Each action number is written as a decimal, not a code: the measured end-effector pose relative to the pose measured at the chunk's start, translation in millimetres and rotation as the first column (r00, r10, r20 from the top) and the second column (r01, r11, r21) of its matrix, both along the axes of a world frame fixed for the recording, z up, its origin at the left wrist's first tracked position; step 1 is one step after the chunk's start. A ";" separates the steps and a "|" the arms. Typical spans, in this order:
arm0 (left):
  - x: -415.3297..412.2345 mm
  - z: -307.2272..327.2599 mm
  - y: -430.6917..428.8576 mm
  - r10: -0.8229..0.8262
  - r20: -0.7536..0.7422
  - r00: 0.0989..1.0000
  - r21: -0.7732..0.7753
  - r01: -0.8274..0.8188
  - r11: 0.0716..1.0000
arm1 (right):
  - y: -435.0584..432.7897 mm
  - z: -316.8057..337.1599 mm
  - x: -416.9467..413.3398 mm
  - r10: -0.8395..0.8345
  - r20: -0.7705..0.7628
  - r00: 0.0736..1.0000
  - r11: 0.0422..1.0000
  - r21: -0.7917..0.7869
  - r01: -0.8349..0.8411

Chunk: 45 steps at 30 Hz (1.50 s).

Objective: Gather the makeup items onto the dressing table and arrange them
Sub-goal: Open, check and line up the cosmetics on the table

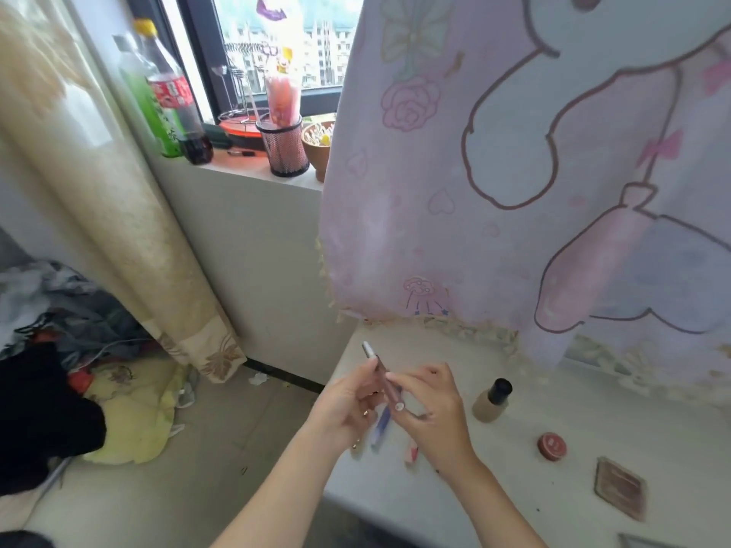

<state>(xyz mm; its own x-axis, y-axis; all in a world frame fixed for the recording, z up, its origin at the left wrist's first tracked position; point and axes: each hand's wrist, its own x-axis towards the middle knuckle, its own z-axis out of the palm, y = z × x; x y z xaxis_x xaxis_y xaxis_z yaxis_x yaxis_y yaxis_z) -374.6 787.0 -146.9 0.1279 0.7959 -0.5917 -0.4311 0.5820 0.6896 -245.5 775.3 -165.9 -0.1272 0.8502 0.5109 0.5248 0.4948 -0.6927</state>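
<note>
Over the left end of the white dressing table (514,488), my left hand (348,405) grips a bundle of slim makeup pens: a brown pencil with a silver tip (377,363) and a blue-purple pen (381,425) sticking out below. My right hand (429,405) pinches the lower end of the brown pencil. On the table lie a foundation bottle with a black cap (492,399), a small round red pot (552,446), a brown square compact (620,488) and a small red-and-white item (411,454) partly hidden under my right wrist.
A pink cartoon curtain (514,172) hangs over the table's back. The windowsill (253,168) holds drink bottles, a black mesh cup (283,146) and a clay pot. A beige curtain (118,231) hangs left, above clothes and a yellow cushion (130,413) on the floor.
</note>
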 end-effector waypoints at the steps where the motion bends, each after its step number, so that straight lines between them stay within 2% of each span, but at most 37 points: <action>1: -0.4 2.5 0.2 0.003 0.012 1.000 -0.014 -0.003 1.000 | -0.2 -0.6 2.0 0.001 0.053 0.999 0.998 0.062 -0.004; 2: -1.0 3.8 0.5 0.006 0.011 1.000 -0.025 -0.005 1.000 | 0.3 -3.2 4.6 0.004 0.087 0.996 0.996 0.090 -0.011; 4: -4.6 7.4 -0.1 0.004 -0.034 0.999 -0.006 -0.004 1.000 | 1.5 -5.3 9.8 -0.021 0.088 0.996 0.999 0.042 0.018; 8: -13.7 15.2 -7.7 -0.027 -0.336 0.942 0.182 0.093 0.979 | -4.1 11.7 17.0 -0.150 -0.076 0.986 0.937 -0.330 0.117; 13: -11.1 12.7 -23.5 -0.036 -0.623 0.782 0.367 0.333 0.869 | -10.0 30.1 7.2 -0.238 -0.246 0.939 0.839 -0.540 0.071; 15: -8.8 6.1 -28.1 0.033 -0.758 0.651 0.429 0.460 0.778 | -15.4 32.5 4.3 -0.259 -0.273 0.926 0.822 -0.567 0.063; 17: -7.0 0.8 -31.7 0.120 -0.827 0.549 0.460 0.539 0.706 | -21.9 33.2 5.4 -0.280 -0.282 0.917 0.814 -0.576 0.072; 20: -4.6 -3.3 -36.7 0.120 -0.841 0.527 0.459 0.578 0.675 | -32.9 32.8 11.9 -0.302 -0.260 0.917 0.794 -0.602 0.090; 24: 8.7 -6.6 -44.9 0.079 -0.832 0.550 0.465 0.611 0.641 | -49.4 34.5 29.6 -0.299 -0.256 0.919 0.763 -0.642 0.070; 29: 41.6 -5.2 -62.0 0.062 -0.848 0.527 0.462 0.675 0.576 | -77.1 47.1 68.9 -0.204 -0.230 0.952 0.777 -0.630 0.015; 35: 93.3 -9.2 -109.3 0.189 -0.868 0.459 0.486 0.712 0.507 | -127.2 54.3 127.6 -0.100 -0.165 0.981 0.740 -0.671 -0.038; 37: 109.6 -7.7 -128.3 0.219 -0.872 0.438 0.486 0.717 0.500 | -145.4 55.6 144.4 -0.137 -0.161 0.977 0.732 -0.681 -0.009; 39: 124.8 -8.4 -144.2 0.268 -0.869 0.416 0.495 0.726 0.477 | -159.3 53.9 158.9 -0.218 -0.070 0.973 0.744 -0.657 0.119; 41: 136.6 -8.9 -159.3 0.289 -0.867 0.407 0.499 0.723 0.478 | -169.3 45.9 171.6 -0.274 0.034 0.961 0.747 -0.622 0.235; 42: 140.9 -9.5 -167.2 0.285 -0.870 0.403 0.493 0.720 0.488 | -174.2 44.3 175.9 -0.273 0.033 0.961 0.744 -0.627 0.233; 45: 147.4 -13.2 -184.0 0.253 -0.884 0.393 0.466 0.699 0.542 | -187.7 42.8 183.0 -0.192 -0.067 0.979 0.741 -0.664 0.100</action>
<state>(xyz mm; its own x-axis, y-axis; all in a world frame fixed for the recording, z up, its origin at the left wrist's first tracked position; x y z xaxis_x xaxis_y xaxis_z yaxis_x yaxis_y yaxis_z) -227.2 603.0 -160.2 0.2535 0.9381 0.2360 0.6496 -0.3458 0.6770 -62.5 587.6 -123.1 0.0511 0.9832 -0.1755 0.4401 -0.1799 -0.8797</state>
